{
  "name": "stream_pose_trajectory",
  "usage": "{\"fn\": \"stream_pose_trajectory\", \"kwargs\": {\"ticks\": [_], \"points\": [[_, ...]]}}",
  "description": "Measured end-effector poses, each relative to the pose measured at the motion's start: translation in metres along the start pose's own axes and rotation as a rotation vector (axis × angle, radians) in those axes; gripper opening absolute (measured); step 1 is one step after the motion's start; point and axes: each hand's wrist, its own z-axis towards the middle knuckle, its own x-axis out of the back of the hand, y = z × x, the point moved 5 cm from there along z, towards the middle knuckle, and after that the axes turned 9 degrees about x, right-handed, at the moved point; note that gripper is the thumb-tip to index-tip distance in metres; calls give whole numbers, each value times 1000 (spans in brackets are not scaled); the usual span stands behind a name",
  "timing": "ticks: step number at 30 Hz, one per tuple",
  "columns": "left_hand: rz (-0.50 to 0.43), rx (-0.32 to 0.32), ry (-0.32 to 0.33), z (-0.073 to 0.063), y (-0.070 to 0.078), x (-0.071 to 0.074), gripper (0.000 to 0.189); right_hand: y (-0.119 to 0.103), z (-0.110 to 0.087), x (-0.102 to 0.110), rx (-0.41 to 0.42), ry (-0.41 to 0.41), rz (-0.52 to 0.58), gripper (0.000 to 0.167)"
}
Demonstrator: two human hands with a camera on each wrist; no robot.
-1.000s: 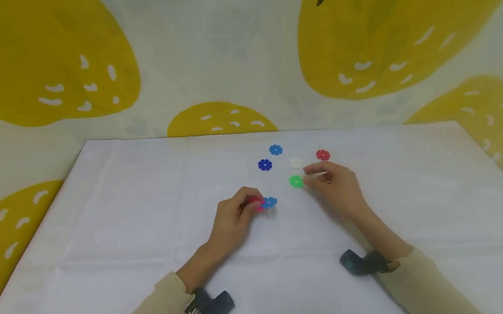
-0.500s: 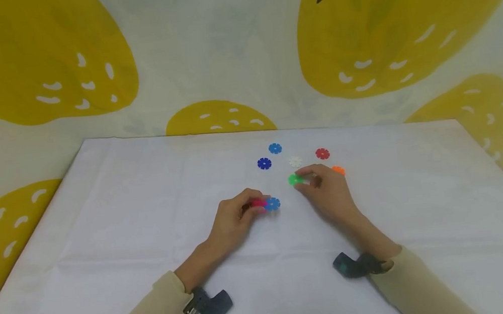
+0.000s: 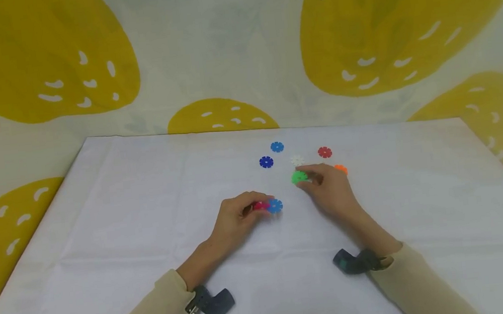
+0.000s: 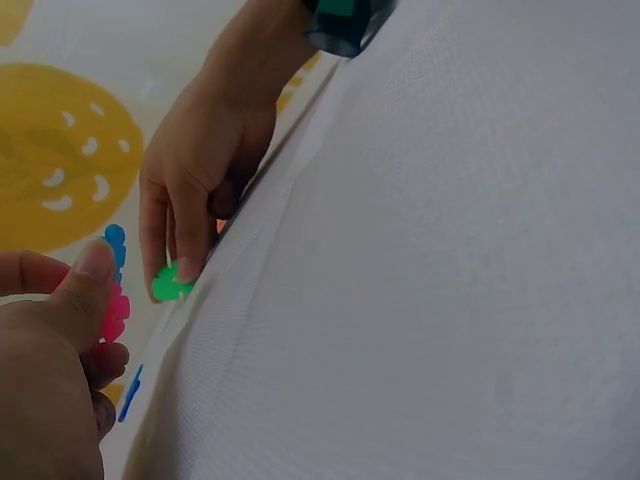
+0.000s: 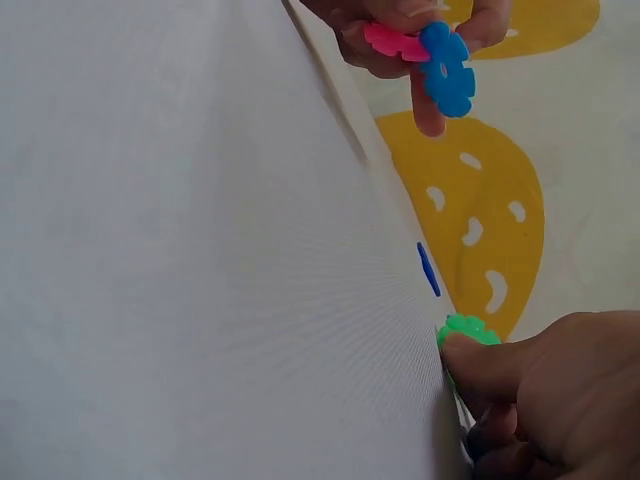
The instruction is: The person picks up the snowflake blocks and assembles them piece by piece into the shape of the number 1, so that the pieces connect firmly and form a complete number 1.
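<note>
Head view: notched green disc [image 3: 299, 176], creased cloth [image 3: 120, 258]

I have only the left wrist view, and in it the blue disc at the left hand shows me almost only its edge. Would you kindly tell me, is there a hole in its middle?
Observer: Yes. The right wrist view shows the face of the blue disc, and a small hole is visible in its middle.
Operator: Thank you. I also see the green disc in the right hand, but I cannot make out what is lying behind it. Which disc is the nearest there?
Observer: In the head view, a white disc lies on the white cloth, just beyond the green disc that the right hand pinches.
</note>
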Motion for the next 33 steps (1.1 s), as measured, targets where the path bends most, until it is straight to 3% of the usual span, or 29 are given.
{"fn": "stream_pose_trajectory", "kwargs": {"ticks": [7, 19, 25, 33], "points": [[9, -25, 15, 0, 2, 0, 27, 2, 1, 2, 33, -1, 28, 31], [59, -95, 90, 0, 2, 5, 31, 3, -11, 10, 2, -16, 140, 29], [53, -100, 82, 1, 3, 4, 28, -2, -16, 8, 17, -57, 245, 30], [18, -135, 91, 1, 4, 4, 25, -10, -21, 7, 79, -50, 364, 31]]}}
